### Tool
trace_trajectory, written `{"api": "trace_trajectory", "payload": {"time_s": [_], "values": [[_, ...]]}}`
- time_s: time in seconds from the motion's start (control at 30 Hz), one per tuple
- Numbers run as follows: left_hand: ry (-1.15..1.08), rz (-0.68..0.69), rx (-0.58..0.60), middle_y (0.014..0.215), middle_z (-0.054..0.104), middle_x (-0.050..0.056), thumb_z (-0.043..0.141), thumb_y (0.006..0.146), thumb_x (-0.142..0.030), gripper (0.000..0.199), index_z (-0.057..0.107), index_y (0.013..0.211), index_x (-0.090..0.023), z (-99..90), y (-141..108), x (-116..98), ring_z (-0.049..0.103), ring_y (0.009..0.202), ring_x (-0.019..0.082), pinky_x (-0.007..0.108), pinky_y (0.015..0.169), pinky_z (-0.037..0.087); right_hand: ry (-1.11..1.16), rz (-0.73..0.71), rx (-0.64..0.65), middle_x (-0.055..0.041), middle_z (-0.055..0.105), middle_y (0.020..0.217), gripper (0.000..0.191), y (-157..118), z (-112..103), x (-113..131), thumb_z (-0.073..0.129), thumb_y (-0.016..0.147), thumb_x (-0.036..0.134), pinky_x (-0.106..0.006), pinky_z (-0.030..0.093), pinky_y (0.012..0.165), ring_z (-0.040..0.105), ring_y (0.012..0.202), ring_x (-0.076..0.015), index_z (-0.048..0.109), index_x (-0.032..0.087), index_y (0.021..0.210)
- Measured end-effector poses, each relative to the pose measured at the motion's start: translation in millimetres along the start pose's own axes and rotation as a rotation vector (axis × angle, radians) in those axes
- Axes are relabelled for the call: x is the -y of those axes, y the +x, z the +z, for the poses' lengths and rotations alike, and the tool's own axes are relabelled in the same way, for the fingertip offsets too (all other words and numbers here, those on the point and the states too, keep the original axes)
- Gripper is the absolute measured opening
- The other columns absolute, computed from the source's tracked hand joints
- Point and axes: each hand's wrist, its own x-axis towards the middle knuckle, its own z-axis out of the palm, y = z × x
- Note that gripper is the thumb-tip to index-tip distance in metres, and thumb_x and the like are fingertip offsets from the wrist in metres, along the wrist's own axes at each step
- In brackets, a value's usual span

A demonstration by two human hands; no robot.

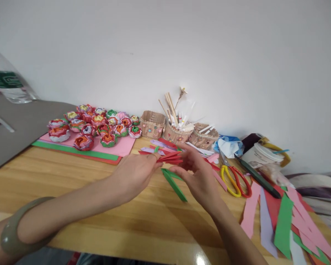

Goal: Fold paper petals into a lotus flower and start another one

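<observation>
My left hand (139,171) is closed around the base of a bundle of folded red paper pieces (169,158), which fan out to the right. A bit of green paper shows above its thumb. Close by on the right, my right hand (200,175) is curved with thumb and fingers apart around the bundle's tips; whether it touches them is unclear. Below the bundle, a folded green paper strip (176,187) lies on the wooden table (121,228), near the right thumb. Behind the hands are loose red and purple folded pieces (154,151), partly hidden.
Several layered paper flowers (83,142) sit on pink paper (124,146) at left. Three decorated baskets (153,125) line the wall, one holding sticks. To the right lie scissors (238,182), a dark green pen-like tool (260,178), a white tub (260,156) and coloured paper strips (284,224).
</observation>
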Motion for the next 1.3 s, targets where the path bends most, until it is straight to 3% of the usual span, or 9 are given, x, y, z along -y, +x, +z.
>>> {"api": "trace_trajectory", "payload": {"time_s": [0.07, 0.2, 0.33, 0.7, 0.87, 0.97, 1.1, 1.2, 1.3], "values": [[0.018, -0.010, 0.047, 0.058, 0.060, 0.008, 0.039, 0.084, -0.031, 0.026, 0.057, 0.071, -0.017, -2.7, -2, -1, 0.053, 0.051, 0.021, 0.028, 0.048, 0.029, 0.016, -0.026, 0.042, 0.0012, 0.058, 0.073, 0.039, -1, -2, 1, 0.065, 0.077, 0.029, -0.026, 0.049, 0.057, 0.057, 0.062, -0.0137, 0.053, 0.021, 0.113], [-0.047, 0.017, 0.192, 0.073, 0.067, 0.010, 0.031, 0.089, -0.029, 0.030, 0.058, 0.086, -0.016, -10.5, -7, -5, 0.060, 0.063, 0.023, 0.030, 0.054, 0.037, 0.095, -0.136, -0.067, 0.0016, 0.058, 0.078, 0.050, -4, -1, 0, 0.069, 0.074, 0.024, -0.024, 0.048, 0.057, 0.057, 0.065, -0.0125, 0.049, 0.026, 0.119], [-0.148, 0.014, 0.240, 0.081, 0.068, 0.007, 0.028, 0.091, -0.030, 0.031, 0.057, 0.092, -0.017, -14.9, -11, -7, 0.061, 0.073, 0.022, 0.030, 0.063, 0.042, 0.175, -0.174, -0.167, 0.0023, 0.058, 0.076, 0.031, -5, 3, 1, 0.072, 0.070, 0.021, -0.023, 0.048, 0.057, 0.056, 0.064, -0.0115, 0.056, 0.025, 0.096], [-0.131, -0.008, 0.286, 0.078, 0.065, 0.007, 0.026, 0.090, -0.043, 0.040, 0.055, 0.093, -0.016, -5.8, -16, -5, 0.059, 0.063, 0.020, 0.028, 0.056, 0.039, 0.359, 0.103, -0.061, 0.0026, 0.056, 0.059, 0.019, -2, -4, 13, 0.075, 0.065, 0.026, -0.021, 0.041, 0.048, 0.050, 0.052, -0.0092, 0.059, 0.017, 0.066], [-0.171, -0.007, 0.308, 0.087, 0.066, 0.008, 0.029, 0.089, -0.046, 0.039, 0.054, 0.097, -0.017, -5.4, -18, -1, 0.060, 0.072, 0.021, 0.029, 0.062, 0.040, 0.261, 0.004, -0.072, 0.0023, 0.057, 0.059, 0.015, -4, -8, 15, 0.074, 0.067, 0.024, -0.022, 0.043, 0.049, 0.051, 0.053, -0.0099, 0.060, 0.018, 0.070], [-0.197, 0.011, 0.356, 0.079, 0.064, 0.006, 0.027, 0.090, -0.041, 0.037, 0.056, 0.088, -0.017, -7.8, -19, -2, 0.057, 0.066, 0.019, 0.028, 0.058, 0.037, 0.185, -0.073, -0.075, 0.0024, 0.059, 0.062, 0.014, -5, -8, 16, 0.074, 0.067, 0.021, -0.021, 0.044, 0.053, 0.052, 0.056, -0.0098, 0.061, 0.019, 0.071], [-0.224, -0.010, 0.360, 0.068, 0.059, 0.003, 0.026, 0.091, -0.033, 0.035, 0.056, 0.082, -0.017, -10.1, -18, -6, 0.052, 0.058, 0.016, 0.025, 0.052, 0.032, 0.321, -0.009, -0.117, 0.0049, 0.055, 0.064, 0.026, -1, -7, 19, 0.078, 0.062, 0.022, -0.020, 0.043, 0.051, 0.051, 0.057, -0.0090, 0.062, 0.022, 0.082], [-0.221, -0.018, 0.344, 0.068, 0.059, 0.004, 0.027, 0.090, -0.034, 0.033, 0.054, 0.079, -0.017, -9.0, -16, -7, 0.051, 0.059, 0.016, 0.026, 0.053, 0.031, 0.445, 0.150, 0.041, 0.0054, 0.051, 0.061, 0.035, 2, -8, 21, 0.074, 0.066, 0.029, -0.019, 0.038, 0.045, 0.046, 0.051, -0.0080, 0.063, 0.023, 0.099], [-0.238, -0.017, 0.344, 0.072, 0.060, 0.005, 0.029, 0.089, -0.035, 0.032, 0.053, 0.078, -0.017, -7.5, -15, -7, 0.052, 0.063, 0.017, 0.027, 0.056, 0.033, 0.489, 0.232, 0.186, 0.0038, 0.052, 0.059, 0.027, 2, -8, 19, 0.069, 0.070, 0.035, -0.019, 0.033, 0.042, 0.040, 0.046, -0.0066, 0.068, 0.020, 0.092]]}}
